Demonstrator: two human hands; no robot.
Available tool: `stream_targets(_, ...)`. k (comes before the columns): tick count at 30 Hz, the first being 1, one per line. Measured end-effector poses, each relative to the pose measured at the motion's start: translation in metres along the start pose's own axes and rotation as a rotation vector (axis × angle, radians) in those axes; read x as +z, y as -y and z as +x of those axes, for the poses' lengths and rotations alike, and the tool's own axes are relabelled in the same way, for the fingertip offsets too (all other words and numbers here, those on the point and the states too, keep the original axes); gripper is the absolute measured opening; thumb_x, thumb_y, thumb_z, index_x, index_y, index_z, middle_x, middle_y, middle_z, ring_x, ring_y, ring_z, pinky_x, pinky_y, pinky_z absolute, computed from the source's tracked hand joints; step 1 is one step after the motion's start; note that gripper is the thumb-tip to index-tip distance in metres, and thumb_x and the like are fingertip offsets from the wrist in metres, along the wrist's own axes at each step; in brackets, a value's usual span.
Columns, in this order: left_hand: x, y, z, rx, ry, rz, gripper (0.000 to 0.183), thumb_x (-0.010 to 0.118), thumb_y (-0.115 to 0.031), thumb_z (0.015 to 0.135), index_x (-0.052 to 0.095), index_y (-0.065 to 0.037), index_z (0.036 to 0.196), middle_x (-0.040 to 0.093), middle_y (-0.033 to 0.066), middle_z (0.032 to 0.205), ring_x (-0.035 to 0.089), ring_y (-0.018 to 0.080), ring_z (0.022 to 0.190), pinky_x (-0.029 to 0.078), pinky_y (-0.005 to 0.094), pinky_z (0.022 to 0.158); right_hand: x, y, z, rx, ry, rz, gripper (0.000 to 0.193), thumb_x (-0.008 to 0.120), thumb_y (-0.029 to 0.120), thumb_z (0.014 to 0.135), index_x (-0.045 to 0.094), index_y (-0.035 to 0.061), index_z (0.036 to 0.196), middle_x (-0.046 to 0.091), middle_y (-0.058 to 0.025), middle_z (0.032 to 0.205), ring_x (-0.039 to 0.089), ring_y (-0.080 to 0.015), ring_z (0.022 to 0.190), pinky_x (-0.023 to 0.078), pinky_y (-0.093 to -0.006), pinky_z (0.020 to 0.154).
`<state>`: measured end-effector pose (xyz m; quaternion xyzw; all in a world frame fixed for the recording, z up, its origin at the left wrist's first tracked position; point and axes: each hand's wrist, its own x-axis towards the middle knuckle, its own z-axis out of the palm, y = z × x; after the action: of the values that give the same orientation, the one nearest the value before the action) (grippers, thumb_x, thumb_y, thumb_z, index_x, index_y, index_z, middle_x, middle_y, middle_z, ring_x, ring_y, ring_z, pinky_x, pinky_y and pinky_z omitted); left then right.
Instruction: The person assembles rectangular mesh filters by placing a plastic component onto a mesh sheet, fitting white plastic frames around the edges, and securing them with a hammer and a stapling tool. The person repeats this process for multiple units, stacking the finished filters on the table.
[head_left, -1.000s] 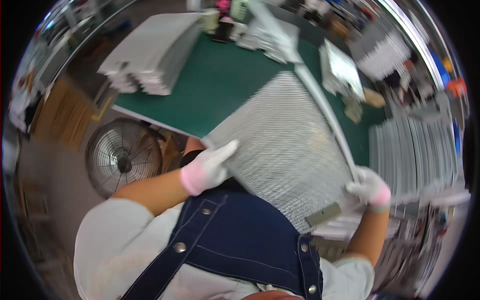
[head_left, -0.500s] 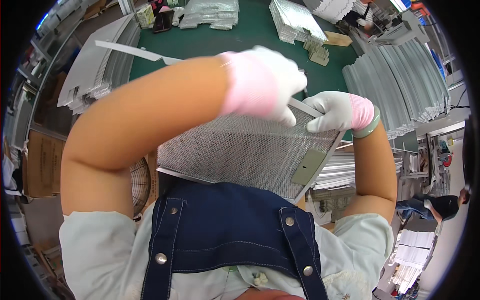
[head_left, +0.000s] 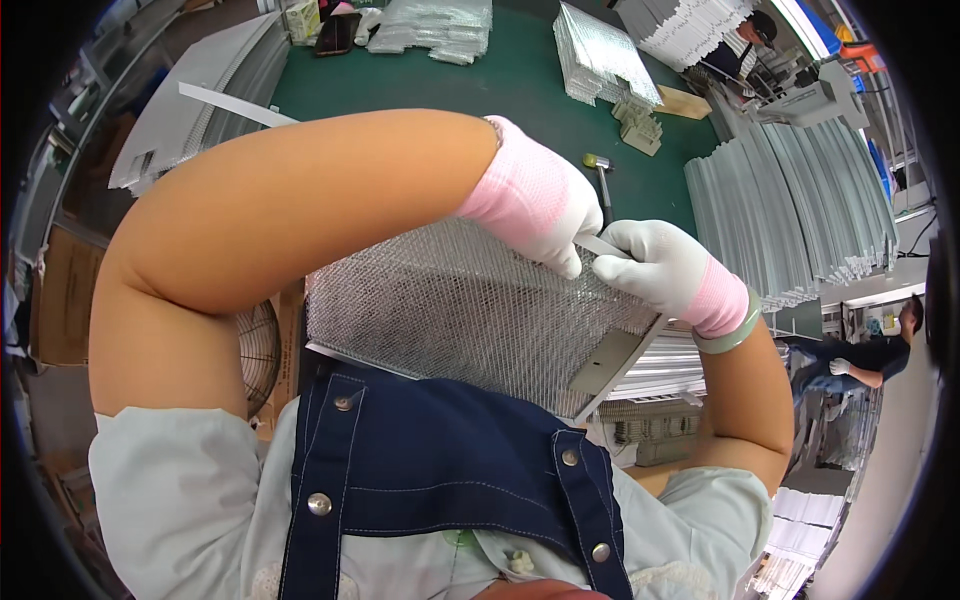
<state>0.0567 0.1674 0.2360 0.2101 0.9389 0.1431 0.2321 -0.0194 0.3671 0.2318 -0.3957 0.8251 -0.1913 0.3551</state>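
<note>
A silvery metal mesh panel (head_left: 440, 300) lies tilted in front of my apron, with a thin metal edge along its near side. My left hand (head_left: 555, 222), in a white glove with a pink cuff, pinches a pale metal frame strip (head_left: 598, 245) at the panel's far right corner. Close beside it, my right hand (head_left: 655, 265), gloved alike, closes on the same strip with the thumb along it. A grey plate (head_left: 605, 362) sits at the panel's right edge. My left forearm hides part of the panel and its far edge.
A hammer (head_left: 600, 185) lies on the green table (head_left: 400, 85) beyond my hands. Mesh stacks (head_left: 605, 50) stand at the back, beside a small metal block (head_left: 637, 125). Frame pieces (head_left: 790, 210) are piled right. Another person (head_left: 850, 355) is at the right. A long strip (head_left: 235, 104) juts out left.
Both hands have come nearer to me and lower, staying close together at the strip. The panel has tilted a little, and the hammer now shows more fully.
</note>
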Motion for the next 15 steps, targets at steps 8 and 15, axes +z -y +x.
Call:
stream_targets(8,0.0,0.0,-0.02,-0.095,-0.038,-0.069,0.036,0.068,-0.036,0.094,0.068,-0.004,0.111,0.069,0.0108,0.086,0.069,0.0264,0.084,0.053,0.0396,0.076,-0.008,0.001,0.007,0.073,0.042,0.214,0.023,0.077,0.022,0.086,0.07,-0.0005,0.083,0.062,0.0019,0.071,0.054,-0.0061,0.065,0.047,-0.0265,0.062)
stream_targets(15,-0.011,-0.002,-0.016,-0.039,0.004,-0.086,0.033,0.074,-0.032,0.085,0.073,-0.004,0.104,0.072,0.0094,0.087,0.069,0.0216,0.082,0.054,0.0367,0.075,-0.004,0.025,0.009,-0.113,0.007,0.061,0.027,0.077,0.02,0.084,0.072,-0.0039,0.097,0.068,-0.0074,0.075,0.06,-0.0115,0.071,0.05,-0.0298,0.07)
